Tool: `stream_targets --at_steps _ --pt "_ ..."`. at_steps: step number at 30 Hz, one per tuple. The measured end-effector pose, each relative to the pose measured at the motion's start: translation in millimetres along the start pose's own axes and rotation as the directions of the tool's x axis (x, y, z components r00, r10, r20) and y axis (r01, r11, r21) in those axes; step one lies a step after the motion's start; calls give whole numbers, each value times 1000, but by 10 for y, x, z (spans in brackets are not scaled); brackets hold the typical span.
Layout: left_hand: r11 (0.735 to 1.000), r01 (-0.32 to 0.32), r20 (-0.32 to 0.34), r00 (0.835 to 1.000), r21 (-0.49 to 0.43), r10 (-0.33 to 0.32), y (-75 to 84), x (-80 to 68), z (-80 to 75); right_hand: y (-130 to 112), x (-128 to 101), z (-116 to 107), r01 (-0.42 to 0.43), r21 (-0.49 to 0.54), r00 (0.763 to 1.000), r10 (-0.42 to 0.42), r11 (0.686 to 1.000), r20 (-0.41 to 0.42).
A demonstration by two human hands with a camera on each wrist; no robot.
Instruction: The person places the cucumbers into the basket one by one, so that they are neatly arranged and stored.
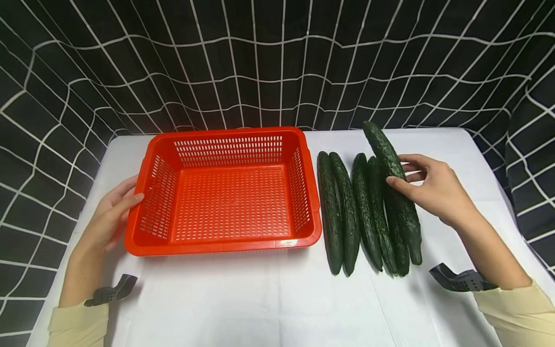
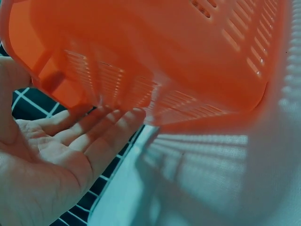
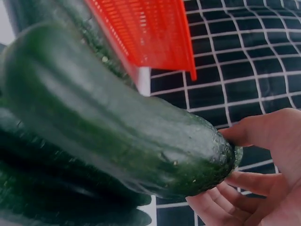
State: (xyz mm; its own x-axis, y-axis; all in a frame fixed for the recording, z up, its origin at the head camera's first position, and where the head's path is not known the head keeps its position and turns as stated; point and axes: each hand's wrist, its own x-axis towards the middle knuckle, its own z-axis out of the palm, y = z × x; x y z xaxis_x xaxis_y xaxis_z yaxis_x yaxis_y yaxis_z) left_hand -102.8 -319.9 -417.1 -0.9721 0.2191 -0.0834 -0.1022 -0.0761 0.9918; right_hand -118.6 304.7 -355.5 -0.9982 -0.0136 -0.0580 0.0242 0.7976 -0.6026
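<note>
A long dark green cucumber slants up over the others, its far end raised. My right hand grips it from the right, thumb on the near side and fingers on the far side; the right wrist view shows the fingertips at its bumpy skin. Several more cucumbers lie side by side to its left and under it. At the left, my left hand holds the end of a red plastic basket, thumb over the rim. Its other fingers reach along the outer slotted wall in the left wrist view.
The basket has slotted walls and nothing inside. It stands on a white-covered table, close left of the cucumbers. Black cloth with a white grid hangs behind and at both sides. Dark straps with curved mounts sit on both wrists.
</note>
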Motion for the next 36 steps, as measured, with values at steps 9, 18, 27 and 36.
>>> stream_targets --at_steps 9,18,27,36 --pt "1000 4 21 1000 -17 -3 -1 -10 -8 -343 60 33 54 -6 998 -53 999 23" --pt "999 11 40 999 -50 -9 10 -24 -14 -612 103 82 122 3 992 -122 993 13" --pt "998 35 56 998 -52 -32 -1 -15 -30 -798 121 106 148 20 989 -149 989 26" --pt "995 36 83 996 -90 -28 3 -12 -35 -976 203 136 183 27 982 -184 983 47"
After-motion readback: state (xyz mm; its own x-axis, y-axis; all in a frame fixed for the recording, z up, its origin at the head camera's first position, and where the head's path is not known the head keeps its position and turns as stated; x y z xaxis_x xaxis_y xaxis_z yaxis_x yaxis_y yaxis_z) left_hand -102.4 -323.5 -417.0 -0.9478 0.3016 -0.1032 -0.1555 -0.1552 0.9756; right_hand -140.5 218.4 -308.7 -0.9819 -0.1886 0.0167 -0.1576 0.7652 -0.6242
